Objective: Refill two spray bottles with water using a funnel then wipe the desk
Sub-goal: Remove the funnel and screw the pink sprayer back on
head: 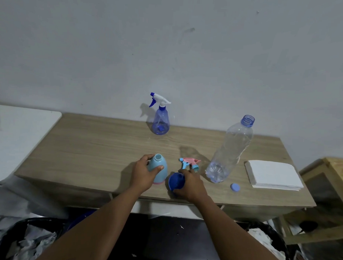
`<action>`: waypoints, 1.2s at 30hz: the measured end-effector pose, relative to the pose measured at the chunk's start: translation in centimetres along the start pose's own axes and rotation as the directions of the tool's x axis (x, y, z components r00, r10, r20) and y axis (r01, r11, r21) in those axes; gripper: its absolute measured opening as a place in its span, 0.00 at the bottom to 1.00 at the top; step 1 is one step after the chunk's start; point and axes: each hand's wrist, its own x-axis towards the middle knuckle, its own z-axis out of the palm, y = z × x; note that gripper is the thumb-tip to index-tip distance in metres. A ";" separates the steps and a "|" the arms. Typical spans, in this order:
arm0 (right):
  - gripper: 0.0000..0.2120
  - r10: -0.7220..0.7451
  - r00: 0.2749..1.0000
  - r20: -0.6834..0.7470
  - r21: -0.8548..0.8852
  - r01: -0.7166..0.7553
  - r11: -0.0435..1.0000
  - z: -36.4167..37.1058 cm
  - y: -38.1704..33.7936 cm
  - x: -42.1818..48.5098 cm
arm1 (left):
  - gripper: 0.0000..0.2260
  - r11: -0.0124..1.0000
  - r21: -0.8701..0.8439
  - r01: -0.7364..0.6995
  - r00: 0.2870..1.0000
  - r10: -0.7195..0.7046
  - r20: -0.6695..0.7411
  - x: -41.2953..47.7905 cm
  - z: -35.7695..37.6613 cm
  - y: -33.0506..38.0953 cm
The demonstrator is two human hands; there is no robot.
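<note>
A: While the left hand (144, 173) holds the light blue spray bottle (159, 169), what is the right hand (191, 184) doing?

B: Its fingers are bent round the blue funnel (175, 181). The funnel is just to the right of that bottle, close to the near edge of the desk (88, 146). I cannot tell if it sits on the desk or is lifted a bit.

A: How does the left hand hold the bottle?

B: The thumb is on the near side and the fingers wrap round the far side, up by the neck. The bottle stands up on the desk. Its mouth is open. You can't see through it, so I cannot tell what is inside.

A: Where is its top?

B: The pink and blue spray top (190, 163) lies on the desk, just past the right hand.

A: What else can hold water?

B: A big clear bottle (231, 149) stands to the right of the spray top. Its mouth is open, and there is a little water at the bottom. Its blue cap (235, 187) lies on the desk, just beside it on the near side.

A: And far away?

B: A see-through blue spray bottle (161, 119) stands by the wall with its top on. I cannot tell how much water it has.

A: And on the right?

B: A pile of white sheets (272, 174).
</note>
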 end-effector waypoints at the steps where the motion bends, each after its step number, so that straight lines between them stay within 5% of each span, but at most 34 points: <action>1: 0.41 0.009 1.000 -0.002 0.014 -0.009 1.000 0.2 -0.2 0.2 | 0.23 1.000 0.002 0.000 1.000 0.000 0.000 0.0 0.0 -0.1; 9: 0.49 0.021 1.000 -0.007 0.106 -0.020 0.994 0.6 -0.1 0.6 | 0.22 1.000 -0.001 -0.017 1.000 0.017 0.015 0.2 -0.1 -0.4; 13: 0.28 0.004 0.984 -0.177 0.197 0.032 0.980 -1.3 1.1 0.8 | 0.23 1.000 -0.006 -0.025 1.000 0.025 0.019 0.5 -0.1 -1.0; 16: 0.15 0.091 0.975 -0.204 0.134 -0.064 0.989 -2.3 1.4 2.3 | 0.23 1.000 -0.002 -0.016 1.000 0.016 0.022 0.6 -0.1 -1.2; 21: 0.17 0.140 0.988 -0.064 -0.030 -0.142 0.989 -1.6 1.3 5.0 | 0.24 1.000 -0.001 -0.005 1.000 0.005 0.024 0.5 -0.1 -0.8; 24: 0.09 0.164 0.981 -0.107 -0.028 -0.167 0.985 -1.1 1.3 5.6 | 0.23 1.000 0.002 -0.003 1.000 0.003 0.027 0.5 -0.1 -0.7; 28: 0.13 0.238 0.964 -0.117 0.001 -0.240 0.971 -1.1 1.4 5.5 | 0.23 1.000 0.000 -0.002 1.000 0.002 0.022 0.5 -0.1 -0.9; 32: 0.09 0.288 0.935 -0.205 0.324 -0.213 0.922 -2.6 0.5 5.7 | 0.23 1.000 -0.015 0.003 1.000 -0.003 0.021 0.5 -0.1 -0.8; 36: 0.07 0.258 0.869 -0.423 0.641 0.085 0.763 -6.2 -3.0 4.8 | 0.22 1.000 -0.018 -0.007 1.000 0.008 0.026 0.6 -0.1 -0.9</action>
